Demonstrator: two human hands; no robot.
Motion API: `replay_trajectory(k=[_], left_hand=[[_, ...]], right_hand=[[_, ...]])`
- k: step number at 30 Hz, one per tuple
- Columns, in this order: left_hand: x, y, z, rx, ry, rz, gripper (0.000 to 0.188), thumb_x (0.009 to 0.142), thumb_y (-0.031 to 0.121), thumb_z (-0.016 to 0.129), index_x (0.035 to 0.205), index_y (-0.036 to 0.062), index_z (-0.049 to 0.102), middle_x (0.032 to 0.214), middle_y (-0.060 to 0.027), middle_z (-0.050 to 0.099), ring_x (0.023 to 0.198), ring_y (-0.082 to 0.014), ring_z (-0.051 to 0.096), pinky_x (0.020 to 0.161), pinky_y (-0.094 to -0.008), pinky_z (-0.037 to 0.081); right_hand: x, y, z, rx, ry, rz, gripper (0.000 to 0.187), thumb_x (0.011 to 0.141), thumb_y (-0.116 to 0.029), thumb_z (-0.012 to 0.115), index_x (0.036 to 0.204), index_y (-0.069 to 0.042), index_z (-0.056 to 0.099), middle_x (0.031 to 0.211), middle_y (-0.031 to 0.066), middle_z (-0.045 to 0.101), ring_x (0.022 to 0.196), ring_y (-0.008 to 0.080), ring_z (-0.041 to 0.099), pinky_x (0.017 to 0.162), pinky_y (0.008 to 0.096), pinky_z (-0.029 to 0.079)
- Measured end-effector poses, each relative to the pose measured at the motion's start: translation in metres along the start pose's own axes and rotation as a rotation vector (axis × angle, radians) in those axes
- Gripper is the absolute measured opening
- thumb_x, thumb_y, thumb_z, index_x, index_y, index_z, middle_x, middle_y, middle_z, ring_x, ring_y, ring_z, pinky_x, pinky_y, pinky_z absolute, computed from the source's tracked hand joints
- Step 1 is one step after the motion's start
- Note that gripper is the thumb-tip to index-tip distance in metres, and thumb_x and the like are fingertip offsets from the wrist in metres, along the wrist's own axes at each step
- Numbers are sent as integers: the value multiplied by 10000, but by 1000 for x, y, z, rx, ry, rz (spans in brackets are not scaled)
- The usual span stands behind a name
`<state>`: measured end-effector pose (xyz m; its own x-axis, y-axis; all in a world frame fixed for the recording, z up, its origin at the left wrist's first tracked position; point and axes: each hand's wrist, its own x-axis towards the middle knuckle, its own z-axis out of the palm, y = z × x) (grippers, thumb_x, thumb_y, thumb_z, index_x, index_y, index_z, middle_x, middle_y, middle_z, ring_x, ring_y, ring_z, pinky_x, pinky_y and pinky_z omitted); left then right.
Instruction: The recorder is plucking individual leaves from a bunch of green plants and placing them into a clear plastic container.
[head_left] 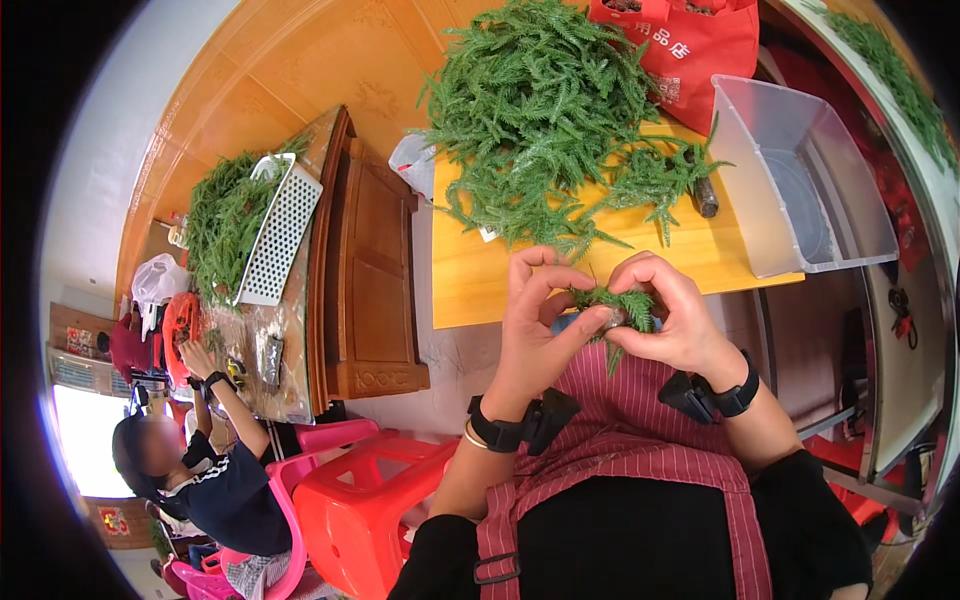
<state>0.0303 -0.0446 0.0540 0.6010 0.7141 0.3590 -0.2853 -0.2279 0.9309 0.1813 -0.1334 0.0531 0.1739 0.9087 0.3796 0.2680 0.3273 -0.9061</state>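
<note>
Just off the front edge of the yellow table [470,295], both my hands work on a small green artificial pine sprig [636,303]. My left hand [540,315] is closed, its thumb and fingers pinching the sprig's left side near the stem. From the other side, my right hand [680,315] grips the leafy part between thumb and fingers. Something small and greyish shows by the left thumb; I cannot make it out. Beyond the hands a large heap of pine sprigs [540,100] covers the table. A dark cylindrical thing [706,198] lies right of the looser sprigs.
A clear plastic bin [755,185] stands at the table's right, with a red bag [705,65] behind it. Left, a wooden cabinet [370,270] adjoins another table bearing a white perforated basket [282,225] and greenery. A co-worker [235,480] sits there. A red stool [345,515] stands beside me.
</note>
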Motion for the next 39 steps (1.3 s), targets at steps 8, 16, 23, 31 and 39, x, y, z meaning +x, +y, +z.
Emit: replay_trajectory(k=[8,16,23,31,39], left_hand=[[-2,-10,-13,-250,-97,-36,177,795,-59,599,942,6,525,988,-61,436,889,-127,495,750,-243,453],[-3,3,-16,59,-102,25,171,795,-62,593,935,12,527,978,-67,456,872,-127,510,728,-230,449],[-6,-3,-21,-110,-217,87,239,738,-86,651,912,23,528,982,-80,463,881,-167,544,759,-262,474],[-9,-6,-10,56,-95,116,262,718,-81,679,905,10,520,953,-94,513,891,-190,553,762,-294,485],[-6,-1,-2,-11,-101,191,323,717,-69,689,980,3,516,1000,-125,548,948,-217,559,821,-305,475]], right_hand=[[-1,0,0,-51,-132,-55,410,649,-16,723,985,-46,490,969,87,523,910,186,529,807,297,434],[-5,-1,8,46,-88,-4,443,670,-6,702,1043,-49,468,999,84,503,927,185,521,824,291,423],[-5,-1,7,0,-117,-32,353,667,2,684,971,-44,509,921,72,519,847,177,529,739,274,430],[-3,-3,5,-18,-60,18,357,678,-13,693,977,-41,500,898,46,526,825,136,528,730,260,430],[-4,-3,-3,-4,-18,6,390,684,-33,716,989,-48,475,913,42,541,842,107,521,747,261,433]])
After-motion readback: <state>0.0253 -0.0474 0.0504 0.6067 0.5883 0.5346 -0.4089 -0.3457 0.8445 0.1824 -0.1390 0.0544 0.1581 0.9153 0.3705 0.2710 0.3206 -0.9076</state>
